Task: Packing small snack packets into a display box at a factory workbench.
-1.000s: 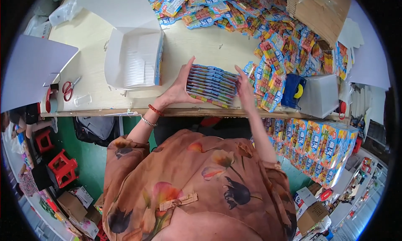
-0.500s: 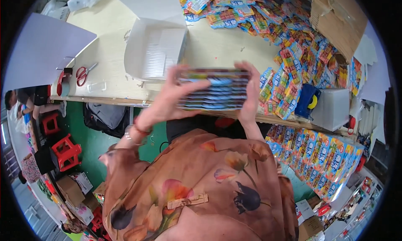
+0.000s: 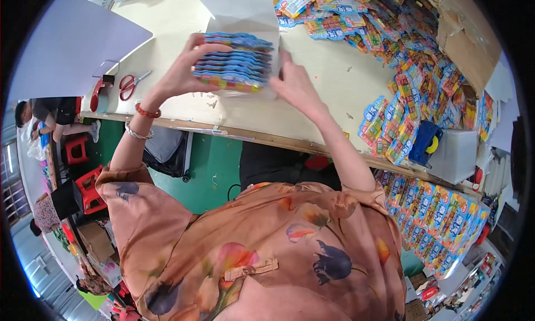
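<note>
A stack of flat, colourful packs with wavy blue edges (image 3: 237, 62) is over the white box (image 3: 245, 93), seen edge-on. My left hand (image 3: 181, 76) is closed round the stack's left end, thumb across its upper face and fingers at the near side. At the right end, my right hand (image 3: 300, 90) grips the box's right wall, its thumb close to the stack. The stack covers most of the box's inside. How deep the packs sit in the box I cannot tell.
A big heap of loose packs (image 3: 384, 42) spreads over the table's right side, near a blue tape dispenser (image 3: 426, 142) and a clear plastic bin (image 3: 454, 156). Red-handled scissors (image 3: 129, 86) lie at left. Rows of packs (image 3: 437, 215) stand below the table's right edge.
The stack has moved away from my body and leftward, from the table's near edge to over the white box. My right hand has gone from the stack's end to the box's wall.
</note>
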The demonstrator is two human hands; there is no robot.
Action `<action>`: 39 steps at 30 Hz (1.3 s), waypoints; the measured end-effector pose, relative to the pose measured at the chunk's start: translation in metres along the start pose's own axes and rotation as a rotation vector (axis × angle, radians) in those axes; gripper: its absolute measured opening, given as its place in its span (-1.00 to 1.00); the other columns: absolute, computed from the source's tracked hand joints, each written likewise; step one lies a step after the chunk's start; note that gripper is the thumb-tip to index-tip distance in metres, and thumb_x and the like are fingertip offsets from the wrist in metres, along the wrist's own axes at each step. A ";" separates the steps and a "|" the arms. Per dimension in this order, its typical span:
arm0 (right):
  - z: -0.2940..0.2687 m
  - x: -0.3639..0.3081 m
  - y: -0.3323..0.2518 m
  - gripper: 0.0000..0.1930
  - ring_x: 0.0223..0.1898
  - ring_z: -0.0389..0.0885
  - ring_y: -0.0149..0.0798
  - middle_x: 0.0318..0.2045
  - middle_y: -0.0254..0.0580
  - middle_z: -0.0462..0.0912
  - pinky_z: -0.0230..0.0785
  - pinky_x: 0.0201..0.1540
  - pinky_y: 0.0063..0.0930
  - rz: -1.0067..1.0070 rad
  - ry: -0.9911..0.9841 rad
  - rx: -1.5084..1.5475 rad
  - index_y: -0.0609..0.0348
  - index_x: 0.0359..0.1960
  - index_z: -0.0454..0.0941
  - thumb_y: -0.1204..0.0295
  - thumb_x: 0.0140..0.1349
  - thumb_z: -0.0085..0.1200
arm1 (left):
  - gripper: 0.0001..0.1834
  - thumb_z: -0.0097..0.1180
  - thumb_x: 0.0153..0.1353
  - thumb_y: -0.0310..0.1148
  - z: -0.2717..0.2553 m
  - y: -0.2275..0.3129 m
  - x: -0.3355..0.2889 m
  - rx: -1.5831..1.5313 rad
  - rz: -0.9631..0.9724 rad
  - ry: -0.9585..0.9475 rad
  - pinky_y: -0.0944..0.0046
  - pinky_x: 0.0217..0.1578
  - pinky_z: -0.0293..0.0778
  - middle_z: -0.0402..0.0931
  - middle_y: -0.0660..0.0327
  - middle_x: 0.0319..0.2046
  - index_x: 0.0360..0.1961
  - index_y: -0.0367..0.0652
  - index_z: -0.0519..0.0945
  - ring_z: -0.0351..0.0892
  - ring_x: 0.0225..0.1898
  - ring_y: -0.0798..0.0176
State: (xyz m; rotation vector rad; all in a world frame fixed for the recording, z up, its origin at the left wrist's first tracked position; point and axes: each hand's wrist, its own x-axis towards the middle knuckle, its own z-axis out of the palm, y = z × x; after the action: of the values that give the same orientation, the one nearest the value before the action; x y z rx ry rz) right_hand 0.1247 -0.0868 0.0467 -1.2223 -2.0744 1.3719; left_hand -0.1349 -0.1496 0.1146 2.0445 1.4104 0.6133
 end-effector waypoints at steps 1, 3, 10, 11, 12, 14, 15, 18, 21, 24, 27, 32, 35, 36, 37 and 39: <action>-0.007 0.000 0.001 -0.25 -0.41 0.64 0.07 -0.48 0.22 0.58 0.46 -0.26 -0.16 -0.093 0.068 -0.086 0.24 0.30 0.05 0.39 0.00 -0.01 | -0.20 0.46 -0.28 -0.41 0.008 0.005 0.005 -0.013 -0.002 -0.035 0.12 0.23 0.30 0.18 0.09 0.12 0.13 0.06 0.47 0.24 0.21 0.01; -0.023 -0.008 0.003 -0.30 -0.49 0.63 -0.01 -0.47 0.16 0.59 0.48 -0.35 -0.22 -0.039 0.037 -0.078 0.19 0.30 0.06 0.48 0.04 -0.07 | -0.21 0.45 -0.27 -0.41 0.022 0.011 0.010 0.041 0.045 -0.055 0.09 0.25 0.29 0.17 0.07 0.13 0.12 0.09 0.47 0.22 0.22 0.00; -0.031 -0.021 0.037 -0.39 -0.58 0.59 -0.14 -0.47 0.04 0.61 0.46 -0.52 -0.32 0.051 0.025 0.216 0.20 0.30 0.02 0.49 0.21 -0.09 | -0.10 0.49 -0.23 -0.23 0.060 0.006 0.025 -0.060 -0.032 -0.032 0.05 0.19 0.33 0.19 0.00 0.12 0.23 0.17 0.35 0.24 0.21 -0.09; -0.028 -0.021 0.041 -0.39 -0.61 0.58 -0.12 -0.48 0.04 0.60 0.44 -0.53 -0.30 0.013 0.081 0.162 0.19 0.31 0.00 0.46 0.23 -0.06 | -0.10 0.49 -0.23 -0.23 0.063 0.007 0.024 -0.063 -0.033 -0.038 0.05 0.19 0.33 0.19 0.00 0.12 0.23 0.17 0.35 0.24 0.21 -0.09; -0.028 -0.026 0.035 -0.39 -0.61 0.58 -0.12 -0.48 0.04 0.60 0.44 -0.53 -0.30 0.018 0.083 0.163 0.19 0.31 0.00 0.46 0.23 -0.06 | -0.07 0.49 -0.22 -0.16 0.064 0.007 0.023 -0.004 -0.051 -0.057 0.03 0.18 0.34 0.20 -0.02 0.11 0.26 0.19 0.30 0.26 0.19 -0.11; -0.031 -0.032 0.012 -0.48 -0.42 0.61 0.04 -0.48 0.01 0.58 0.38 -0.35 -0.13 -0.042 0.182 -0.009 0.23 0.17 0.21 0.46 0.17 0.05 | 0.05 0.46 -0.20 0.06 0.070 0.000 0.017 0.139 -0.081 -0.062 -0.01 0.12 0.38 0.21 -0.07 0.09 0.33 0.26 0.15 0.33 0.13 -0.17; -0.033 -0.036 0.008 -0.48 -0.42 0.61 0.04 -0.48 0.01 0.58 0.38 -0.35 -0.13 -0.042 0.178 -0.005 0.23 0.17 0.21 0.46 0.17 0.05 | 0.05 0.46 -0.20 0.06 0.072 0.000 0.015 0.140 -0.086 -0.064 -0.01 0.12 0.38 0.21 -0.07 0.09 0.33 0.26 0.15 0.33 0.13 -0.17; -0.042 -0.044 -0.004 -0.86 -0.11 0.42 -0.22 -0.25 -0.21 0.49 0.24 -0.16 -0.34 -0.490 0.224 -0.538 0.11 -0.33 0.56 0.46 0.04 0.16 | 0.19 0.40 -0.21 0.18 0.075 -0.001 0.014 0.218 -0.085 -0.044 -0.04 0.07 0.41 0.23 -0.12 0.05 0.41 0.25 -0.04 0.36 0.09 -0.21; -0.035 -0.035 0.011 -0.90 -0.15 0.44 -0.23 -0.30 -0.24 0.52 0.26 -0.15 -0.36 -0.618 0.169 -0.833 0.11 -0.43 0.59 0.47 -0.04 0.14 | 0.22 0.36 -0.17 0.23 0.069 0.000 0.015 0.235 -0.139 -0.124 -0.03 0.06 0.40 0.21 -0.16 0.04 0.42 0.10 -0.08 0.37 0.08 -0.23; -0.032 -0.027 0.012 -0.93 -0.14 0.44 -0.27 -0.37 -0.31 0.54 0.26 -0.12 -0.39 -0.740 0.064 -0.999 0.08 -0.54 0.61 0.47 -0.08 0.09 | 0.22 0.29 -0.09 0.27 0.066 -0.006 0.014 0.286 -0.076 -0.196 -0.02 0.06 0.37 0.20 -0.20 0.05 0.42 -0.03 -0.13 0.37 0.07 -0.23; -0.034 -0.023 0.006 -0.91 -0.14 0.44 -0.32 -0.45 -0.38 0.55 0.25 -0.11 -0.43 -0.840 -0.009 -1.113 0.04 -0.60 0.62 0.43 -0.04 0.06 | 0.09 0.25 0.05 0.14 0.054 -0.007 0.022 -0.167 -0.330 -0.263 0.00 0.11 0.33 0.19 -0.22 0.10 0.42 -0.05 -0.11 0.37 0.09 -0.19; -0.023 -0.020 0.000 -0.93 -0.11 0.42 -0.33 -0.39 -0.39 0.53 0.22 -0.09 -0.45 -0.859 -0.076 -1.218 0.03 -0.63 0.61 0.45 -0.09 0.07 | -0.03 0.32 0.03 -0.08 0.065 -0.016 0.026 0.013 -0.101 -0.117 0.06 0.10 0.37 0.27 -0.16 0.10 0.37 -0.07 0.05 0.39 0.09 -0.13; -0.021 -0.022 -0.002 -0.92 -0.13 0.41 -0.35 -0.40 -0.41 0.52 0.22 -0.08 -0.45 -0.928 -0.067 -1.217 0.00 -0.64 0.60 0.43 -0.09 0.07 | -0.09 0.37 -0.04 -0.12 0.061 -0.012 0.029 0.078 -0.138 -0.173 0.10 0.06 0.40 0.33 -0.09 0.08 0.29 -0.12 0.17 0.42 0.07 -0.10; -0.022 -0.023 -0.003 -0.93 -0.13 0.41 -0.37 -0.41 -0.43 0.51 0.22 -0.08 -0.45 -0.964 -0.060 -1.213 -0.01 -0.63 0.60 0.41 -0.09 0.07 | -0.11 0.40 -0.08 -0.11 0.058 -0.010 0.032 0.086 -0.144 -0.220 0.11 0.03 0.42 0.35 -0.06 0.06 0.24 -0.15 0.23 0.44 0.05 -0.10; -0.021 -0.026 -0.003 -0.93 -0.13 0.41 -0.37 -0.41 -0.43 0.51 0.22 -0.08 -0.45 -0.963 -0.057 -1.219 -0.01 -0.63 0.60 0.41 -0.09 0.07 | -0.11 0.40 -0.08 -0.11 0.058 -0.007 0.032 0.088 -0.138 -0.217 0.11 0.03 0.42 0.35 -0.06 0.06 0.24 -0.15 0.23 0.44 0.05 -0.10; -0.018 -0.032 0.003 -0.92 -0.15 0.40 -0.38 -0.44 -0.44 0.49 0.22 -0.09 -0.43 -0.953 -0.068 -1.180 -0.03 -0.64 0.59 0.39 -0.08 0.07 | -0.18 0.37 -0.06 -0.19 0.060 0.003 0.028 0.236 -0.220 -0.278 0.12 -0.02 0.42 0.38 -0.06 0.04 0.21 -0.22 0.30 0.48 -0.02 -0.10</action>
State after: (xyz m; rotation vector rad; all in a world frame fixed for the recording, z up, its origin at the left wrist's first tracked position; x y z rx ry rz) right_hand 0.1562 -0.1030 0.0570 -0.2376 -2.9364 -0.3177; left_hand -0.0842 -0.1363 0.0743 2.0167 1.5659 0.0684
